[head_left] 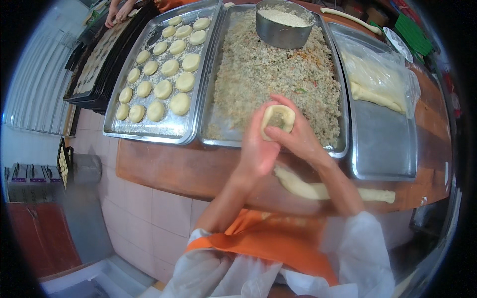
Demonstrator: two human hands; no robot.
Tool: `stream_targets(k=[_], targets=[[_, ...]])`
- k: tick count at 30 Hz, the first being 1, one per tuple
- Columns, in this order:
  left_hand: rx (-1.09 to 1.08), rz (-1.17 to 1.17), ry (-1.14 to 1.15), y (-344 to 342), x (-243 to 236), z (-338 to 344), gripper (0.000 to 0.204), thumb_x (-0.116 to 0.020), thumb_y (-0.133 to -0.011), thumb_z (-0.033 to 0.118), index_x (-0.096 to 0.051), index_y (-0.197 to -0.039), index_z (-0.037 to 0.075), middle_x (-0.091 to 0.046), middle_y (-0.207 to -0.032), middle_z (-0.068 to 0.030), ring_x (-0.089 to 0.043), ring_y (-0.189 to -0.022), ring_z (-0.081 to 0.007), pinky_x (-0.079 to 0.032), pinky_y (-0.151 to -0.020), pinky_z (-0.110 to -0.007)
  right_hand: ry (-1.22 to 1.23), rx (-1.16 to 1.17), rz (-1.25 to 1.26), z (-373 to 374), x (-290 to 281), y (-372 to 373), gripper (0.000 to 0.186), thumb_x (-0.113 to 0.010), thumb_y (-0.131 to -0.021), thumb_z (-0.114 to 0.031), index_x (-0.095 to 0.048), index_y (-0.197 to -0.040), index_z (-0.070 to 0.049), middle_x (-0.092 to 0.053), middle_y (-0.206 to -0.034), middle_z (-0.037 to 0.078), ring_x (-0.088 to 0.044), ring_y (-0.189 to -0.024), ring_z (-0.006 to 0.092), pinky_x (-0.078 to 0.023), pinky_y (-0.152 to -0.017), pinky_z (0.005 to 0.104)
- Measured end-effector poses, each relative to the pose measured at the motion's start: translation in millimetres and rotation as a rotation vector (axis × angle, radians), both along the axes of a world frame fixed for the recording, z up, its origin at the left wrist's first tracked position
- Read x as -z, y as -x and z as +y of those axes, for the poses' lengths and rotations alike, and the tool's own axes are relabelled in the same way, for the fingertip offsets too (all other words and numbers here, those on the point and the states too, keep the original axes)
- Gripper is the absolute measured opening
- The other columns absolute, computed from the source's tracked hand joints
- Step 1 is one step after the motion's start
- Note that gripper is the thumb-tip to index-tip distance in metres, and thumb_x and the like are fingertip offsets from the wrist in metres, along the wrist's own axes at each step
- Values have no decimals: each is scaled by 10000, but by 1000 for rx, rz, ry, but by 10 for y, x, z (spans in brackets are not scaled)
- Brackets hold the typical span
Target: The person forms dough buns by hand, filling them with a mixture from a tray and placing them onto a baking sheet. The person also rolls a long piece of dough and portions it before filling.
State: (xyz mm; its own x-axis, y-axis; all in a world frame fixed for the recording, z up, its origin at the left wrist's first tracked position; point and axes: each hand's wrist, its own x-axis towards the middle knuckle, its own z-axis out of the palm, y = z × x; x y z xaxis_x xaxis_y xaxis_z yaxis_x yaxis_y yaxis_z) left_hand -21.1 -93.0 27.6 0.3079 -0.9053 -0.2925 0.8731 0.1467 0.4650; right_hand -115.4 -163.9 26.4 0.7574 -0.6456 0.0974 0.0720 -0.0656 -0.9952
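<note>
Cupped between both my hands is a small dough wrapper [289, 113], a pale ring open at the top with crumbly filling showing inside. My left hand [255, 141] closes round its left side. My right hand [301, 138] wraps its right side, the thumb pressing at the opening. The hands hover over the near part of a metal tray [216, 142] heaped with crumbly filling [278, 74]. Below my right forearm, a long rope of dough [298, 186] lies on the wooden table [164, 161].
Left is a metal tray [191, 130] with rows of round pale cakes [163, 90]. A steel bowl [283, 34] of pale crumbs sits on the filling. Right, a tray [382, 149] holds plastic-covered dough [372, 77]. Another person's hands [119, 12] work at dark trays [102, 62], far left.
</note>
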Motion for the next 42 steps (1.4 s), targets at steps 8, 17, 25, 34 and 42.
stream_targets(k=[8, 17, 25, 34, 42], targets=[[355, 13, 70, -157, -86, 212, 384, -376, -942, 360, -460, -1166, 59, -542, -1108, -73, -529, -1044, -178, -446, -875, -327, 126, -260, 69, -45, -162, 213, 764, -741, -683, -162, -338, -1322, -55, -278, -1396, 168, -329, -1266, 240, -303, -1022, 347], [293, -333, -39, 26, -185, 456, 366, -431, -933, 178, -374, -1260, 22, -496, -1173, -89, -503, -1078, -179, -426, -914, -324, 519, -182, 100, 157, -261, 266, 778, -777, -629, -159, -374, -1285, -49, -357, -1355, 136, -344, -1266, 252, -286, -1043, 382], [413, -409, 165, -21, -286, 591, 364, -387, -923, 138, -372, -1261, 4, -471, -1204, -92, -468, -1122, -178, -381, -959, -315, 1075, -365, 259, 199, -481, 234, 713, -739, -643, -164, -401, -1262, -57, -439, -1281, 141, -451, -1171, 281, -301, -1025, 445], [143, -479, -13, 269, 154, 744, 388, -368, -951, 250, -399, -1254, 10, -464, -1208, -80, -442, -1133, -159, -376, -940, -293, 643, 66, -2, 428, -530, 116, 328, -673, -723, -102, -590, -1022, 4, -597, -1065, 163, -570, -1026, 259, -440, -879, 317], [-85, -614, -34, 544, 153, 783, 427, -340, -950, 306, -371, -1269, 25, -430, -1221, -72, -443, -1119, -158, -379, -921, -280, 418, -97, 0, 480, -456, 165, 270, -687, -721, -112, -565, -940, -13, -581, -1103, 151, -567, -1009, 249, -442, -855, 334]])
